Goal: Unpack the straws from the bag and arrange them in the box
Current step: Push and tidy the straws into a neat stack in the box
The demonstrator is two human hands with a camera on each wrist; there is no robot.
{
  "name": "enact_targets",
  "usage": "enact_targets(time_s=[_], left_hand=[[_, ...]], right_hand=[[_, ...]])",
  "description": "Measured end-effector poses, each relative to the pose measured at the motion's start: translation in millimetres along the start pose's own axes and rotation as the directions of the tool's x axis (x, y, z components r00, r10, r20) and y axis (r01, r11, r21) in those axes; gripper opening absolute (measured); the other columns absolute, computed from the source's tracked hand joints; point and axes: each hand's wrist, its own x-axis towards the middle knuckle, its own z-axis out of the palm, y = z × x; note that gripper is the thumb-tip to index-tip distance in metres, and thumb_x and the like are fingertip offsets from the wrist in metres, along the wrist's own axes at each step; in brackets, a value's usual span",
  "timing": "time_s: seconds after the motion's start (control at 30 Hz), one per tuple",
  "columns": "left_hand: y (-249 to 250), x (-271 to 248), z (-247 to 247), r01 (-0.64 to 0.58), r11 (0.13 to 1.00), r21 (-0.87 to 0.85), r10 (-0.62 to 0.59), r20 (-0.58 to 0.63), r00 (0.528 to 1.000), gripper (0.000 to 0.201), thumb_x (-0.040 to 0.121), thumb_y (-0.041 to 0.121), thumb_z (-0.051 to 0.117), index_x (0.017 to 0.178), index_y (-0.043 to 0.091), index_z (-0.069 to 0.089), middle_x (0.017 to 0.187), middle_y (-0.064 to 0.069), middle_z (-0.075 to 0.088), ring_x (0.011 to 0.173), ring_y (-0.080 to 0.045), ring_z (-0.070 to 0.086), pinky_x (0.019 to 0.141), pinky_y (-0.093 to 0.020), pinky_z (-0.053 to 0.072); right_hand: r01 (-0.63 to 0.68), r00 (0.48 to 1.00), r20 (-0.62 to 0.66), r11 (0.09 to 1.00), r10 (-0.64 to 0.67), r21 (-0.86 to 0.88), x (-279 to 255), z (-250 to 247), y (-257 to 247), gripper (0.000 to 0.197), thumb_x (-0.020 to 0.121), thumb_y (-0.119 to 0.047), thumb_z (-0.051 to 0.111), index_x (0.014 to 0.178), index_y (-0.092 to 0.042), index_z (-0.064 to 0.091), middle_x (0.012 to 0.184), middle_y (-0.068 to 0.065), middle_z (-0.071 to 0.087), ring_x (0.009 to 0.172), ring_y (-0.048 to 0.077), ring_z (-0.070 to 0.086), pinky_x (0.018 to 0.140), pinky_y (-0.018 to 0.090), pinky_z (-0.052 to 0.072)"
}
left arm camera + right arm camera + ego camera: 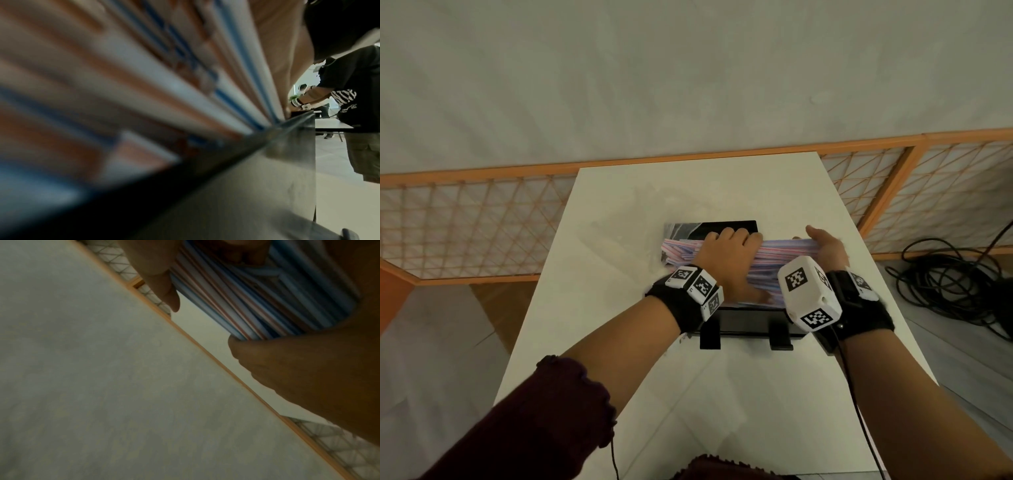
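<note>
A thick bundle of pink, blue and white striped straws (780, 251) lies across the open black box (743, 322) on the white table (688, 394). My left hand (729, 250) lies over the middle of the bundle, fingers curled over its far side. My right hand (822, 245) grips the bundle's right end. The right wrist view shows its fingers (298, 369) wrapped round the straws (257, 305). Crinkled clear bag plastic (676, 229) shows at the bundle's left end. In the left wrist view, blurred straws (144, 81) sit right above the box wall (267, 170).
Two black latches (710, 337) hang from the box's near wall. An orange lattice screen (465, 219) runs behind the table. Black cables (955, 284) lie coiled on the floor to the right. Another person (359, 97) works at a table farther off.
</note>
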Motion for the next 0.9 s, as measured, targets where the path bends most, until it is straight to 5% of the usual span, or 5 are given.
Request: enact_targets(time_s=[0.2,0.3,0.4,0.57,0.9], left_hand=[[5.3,6.0,5.9,0.007,0.999,-0.048,-0.006,0.023,1.0,0.088,0.075,0.07,0.055,0.14,0.016,0.029,0.134,-0.005,0.042,0.116,-0.025,0.045,0.098,-0.041,0.038],[1.9,5.6,11.2,0.016,0.999,-0.038,-0.017,-0.024,1.0,0.071,0.084,0.061,0.051,0.137,0.017,0.032,0.132,-0.005,0.042,0.116,-0.026,0.044,0.096,-0.041,0.038],[1.3,5.3,12.7,0.024,1.0,-0.015,-0.024,-0.036,0.999,0.067,0.084,0.059,0.051,0.134,0.018,0.035,0.129,-0.004,0.044,0.114,-0.025,0.043,0.095,-0.04,0.037],[-2.9,1.3,12.8,0.051,0.998,0.029,-0.051,-0.013,0.999,0.065,0.081,0.066,0.047,0.126,0.019,0.043,0.124,-0.003,0.049,0.112,-0.025,0.044,0.091,-0.04,0.035],[-2.7,-1.7,5.8,0.065,0.997,0.039,-0.066,0.032,0.997,0.073,0.081,0.071,0.042,0.131,0.019,0.038,0.128,-0.004,0.05,0.115,-0.026,0.046,0.094,-0.042,0.035]], right_hand=[[0.009,0.999,0.037,1.0,-0.008,-0.015,-16.9,-18.7,-8.4,0.031,0.09,-0.036,0.056,0.085,-0.005,0.054,0.035,0.004,0.056,0.033,0.021,0.053,0.041,0.016,0.043],[-0.031,0.984,0.177,0.995,0.014,0.098,-21.4,-33.1,-15.7,0.04,0.091,-0.045,0.048,0.088,-0.006,0.056,0.064,0.007,0.065,0.056,0.02,0.06,0.052,0.02,0.048],[0.047,0.998,0.026,0.983,-0.052,0.175,-4.9,-45.8,-23.5,0.036,0.092,-0.043,0.048,0.11,-0.012,0.05,0.09,0.005,0.059,0.079,0.021,0.058,0.06,0.032,0.046],[0.199,0.977,-0.045,0.967,-0.208,-0.158,9.1,-50.8,-14.3,0.037,0.091,-0.052,0.041,0.09,-0.022,0.063,0.109,-0.003,0.067,0.107,0.015,0.058,0.077,0.034,0.037],[0.487,0.843,0.062,0.708,-0.535,-0.511,12.5,-20.2,17.8,0.049,0.101,-0.04,0.026,0.112,-0.014,0.066,0.129,0.004,0.06,0.124,0.022,0.048,0.1,0.027,0.03]])
